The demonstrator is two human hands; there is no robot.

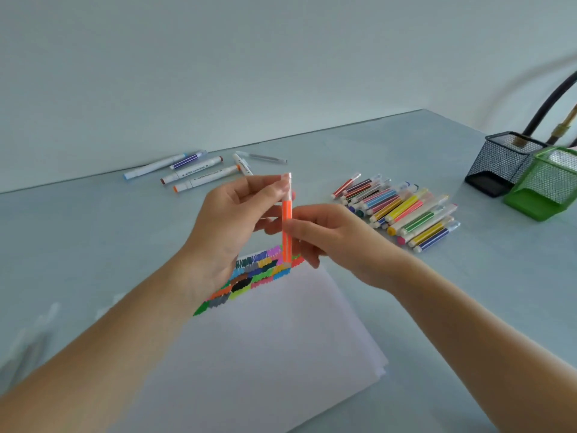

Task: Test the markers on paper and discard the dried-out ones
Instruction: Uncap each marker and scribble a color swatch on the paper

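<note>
1. While the orange marker [287, 226] stands almost upright above the far edge of the paper [265, 339], both hands grasp it — the left hand [231, 226] pinches the clear cap [289, 187] at the top, and the right hand [324, 239] closes its fingers around the barrel in the middle.
2. Its long axis runs up and down, cap end high, tail end low, just over the rows of colour swatches [249, 276].
3. I judge that the coming move turns on this axis: the cap can only slide along it, so the left hand works upward or downward while the right hand keeps the barrel steady.
4. Whether the cap is coming off or going on, I cannot tell from this view.
5. Both hands are equally near the marker. The pile of markers [396, 210] lies to the right, nearer the right hand — the other few markers [193, 173] lie far, by the wall, on the left side.
</note>
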